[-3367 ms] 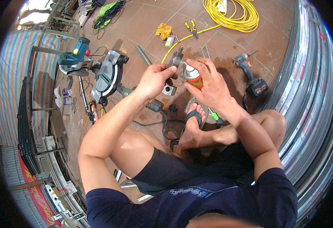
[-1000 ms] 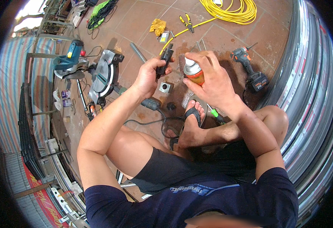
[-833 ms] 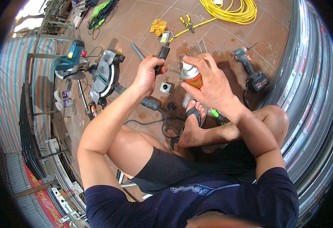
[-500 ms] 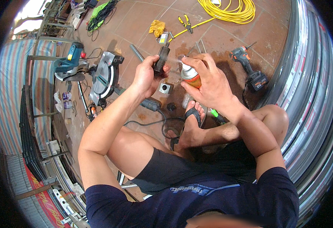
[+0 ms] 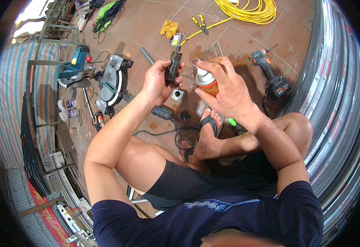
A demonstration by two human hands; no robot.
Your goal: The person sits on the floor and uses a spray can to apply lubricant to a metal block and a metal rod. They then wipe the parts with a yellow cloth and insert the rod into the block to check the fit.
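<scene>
– Hands: status?
– Both loaded. Left hand (image 5: 157, 84) gripping a dark cylindrical part (image 5: 172, 68), thumb on its left side, fingertips on its right. Narrower end points away from the body.
– Right?
– Right hand (image 5: 232, 90) wrapped round a spray can (image 5: 209, 85), index finger at the white nozzle (image 5: 202, 69).
– Part and can touching?
– Apart. Can sits just right of the part, nozzle end up.
– Below the hands?
– Tiled floor (image 5: 151, 18). Square block (image 5: 180, 95) with a round hole, just below the left fingers. Black round piece (image 5: 185, 115) nearer the body. Corded power tool (image 5: 162, 112) below the left wrist.
– Beyond them?
– Small box (image 5: 176, 40), yellow label, just past the part's narrow end. Crumpled yellow cloth or glove (image 5: 169, 29) behind it, can't tell which. Pliers (image 5: 203, 27) farther out, between the hands.
– Sides?
– Cordless drill (image 5: 266, 72) lying right of the right hand. Mitre saw (image 5: 116, 80) left of the left.
</scene>
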